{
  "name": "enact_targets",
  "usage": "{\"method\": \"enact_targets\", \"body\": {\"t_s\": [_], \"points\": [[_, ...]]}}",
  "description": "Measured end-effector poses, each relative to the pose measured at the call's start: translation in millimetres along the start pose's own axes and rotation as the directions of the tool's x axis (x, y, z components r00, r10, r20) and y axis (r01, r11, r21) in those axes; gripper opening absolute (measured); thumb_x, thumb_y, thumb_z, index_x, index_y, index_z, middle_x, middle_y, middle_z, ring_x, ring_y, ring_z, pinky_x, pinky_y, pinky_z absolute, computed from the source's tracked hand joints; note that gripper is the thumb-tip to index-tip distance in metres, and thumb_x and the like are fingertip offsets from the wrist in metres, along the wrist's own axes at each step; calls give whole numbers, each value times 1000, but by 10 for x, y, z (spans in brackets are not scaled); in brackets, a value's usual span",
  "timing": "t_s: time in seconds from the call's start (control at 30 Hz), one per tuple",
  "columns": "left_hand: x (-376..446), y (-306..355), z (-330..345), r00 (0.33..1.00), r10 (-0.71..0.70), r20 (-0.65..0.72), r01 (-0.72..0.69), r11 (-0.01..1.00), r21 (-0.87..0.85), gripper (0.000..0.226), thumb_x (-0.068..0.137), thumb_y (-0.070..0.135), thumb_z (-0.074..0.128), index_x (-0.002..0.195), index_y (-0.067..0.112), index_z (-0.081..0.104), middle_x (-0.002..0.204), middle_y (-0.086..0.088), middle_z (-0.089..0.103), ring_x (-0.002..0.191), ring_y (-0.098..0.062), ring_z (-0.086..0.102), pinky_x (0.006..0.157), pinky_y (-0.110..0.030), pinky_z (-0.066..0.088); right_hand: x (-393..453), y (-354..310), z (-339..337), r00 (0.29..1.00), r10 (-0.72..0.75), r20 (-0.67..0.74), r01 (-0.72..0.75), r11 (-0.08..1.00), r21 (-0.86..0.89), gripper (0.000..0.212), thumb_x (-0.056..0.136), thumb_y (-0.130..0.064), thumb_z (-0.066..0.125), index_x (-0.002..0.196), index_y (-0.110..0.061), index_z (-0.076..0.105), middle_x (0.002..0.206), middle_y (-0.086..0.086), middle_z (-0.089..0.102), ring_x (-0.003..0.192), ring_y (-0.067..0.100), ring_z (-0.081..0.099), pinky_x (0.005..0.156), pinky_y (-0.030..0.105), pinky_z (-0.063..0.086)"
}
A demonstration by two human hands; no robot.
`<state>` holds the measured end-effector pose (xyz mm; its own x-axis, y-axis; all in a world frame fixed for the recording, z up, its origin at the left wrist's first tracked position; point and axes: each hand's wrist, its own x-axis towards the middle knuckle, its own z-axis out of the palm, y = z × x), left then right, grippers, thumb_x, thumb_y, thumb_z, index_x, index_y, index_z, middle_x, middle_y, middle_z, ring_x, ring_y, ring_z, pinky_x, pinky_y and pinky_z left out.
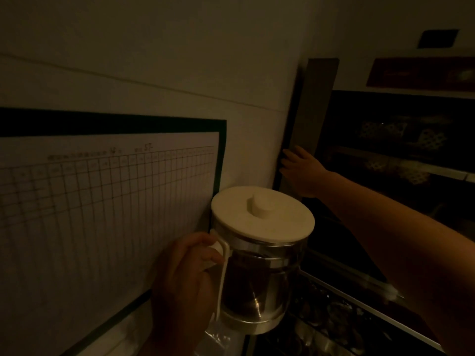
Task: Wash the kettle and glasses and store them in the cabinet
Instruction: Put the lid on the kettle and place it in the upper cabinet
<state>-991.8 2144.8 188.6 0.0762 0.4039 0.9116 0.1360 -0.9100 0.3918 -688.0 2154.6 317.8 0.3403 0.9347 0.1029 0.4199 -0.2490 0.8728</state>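
The scene is dim. My left hand (187, 278) grips the white handle of a clear glass kettle (259, 278) with a round white lid (262, 214), held upright at the lower centre. My right hand (299, 170) reaches forward and holds the edge of the open cabinet door (308, 119), above and behind the kettle. The cabinet interior (398, 155) is dark, with shelves to the right. Several glasses (331, 322) stand on a wire rack below the kettle, barely visible.
A gridded paper chart (102, 214) with a dark green border hangs on the white wall at left, close to the kettle. Patterned items (401, 132) sit on the cabinet shelves. A metal rail (359, 296) frames the lower rack.
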Motion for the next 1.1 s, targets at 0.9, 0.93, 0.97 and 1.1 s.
{"method": "enact_targets", "body": {"t_s": [0.9, 0.93, 0.97, 1.1], "points": [[158, -14, -314, 1000, 6, -13, -8, 996, -87, 38, 84, 22, 45, 56, 4, 63, 80, -4, 62, 79, -11, 52, 78, -12, 38, 45, -186, -335, 999, 46, -1, -46, 999, -10, 41, 96, -28, 42, 135, -15, 46, 144, 7, 36, 135, 27, 24, 116, 47, 7], [157, -4, -329, 1000, 8, -4, -9, 996, -88, 43, 89, 27, 45, 57, 5, 63, 79, -6, 62, 79, -11, 52, 79, -10, 37, 13, -204, -373, 997, 32, -68, -32, 999, 11, 39, 95, -25, 42, 132, -15, 48, 141, 7, 39, 134, 27, 26, 117, 46, 5], [150, -2, -349, 1000, 8, 10, -7, 996, -91, 45, 91, 29, 43, 58, 6, 63, 80, -8, 63, 80, -10, 51, 81, -8, 36, -40, -216, -404, 991, 13, -135, -11, 1000, 20, 36, 95, -24, 41, 129, -15, 51, 138, 6, 43, 132, 27, 28, 117, 45, 4], [76, 0, -466, 998, 22, 55, -16, 994, -112, 37, 86, 22, 41, 61, 5, 64, 82, -9, 60, 83, -6, 48, 85, -3, 32, -281, -224, -451, 960, -58, -273, 65, 998, 16, 34, 94, -20, 40, 126, -16, 53, 135, 6, 46, 132, 26, 31, 117, 44, -2]]}}
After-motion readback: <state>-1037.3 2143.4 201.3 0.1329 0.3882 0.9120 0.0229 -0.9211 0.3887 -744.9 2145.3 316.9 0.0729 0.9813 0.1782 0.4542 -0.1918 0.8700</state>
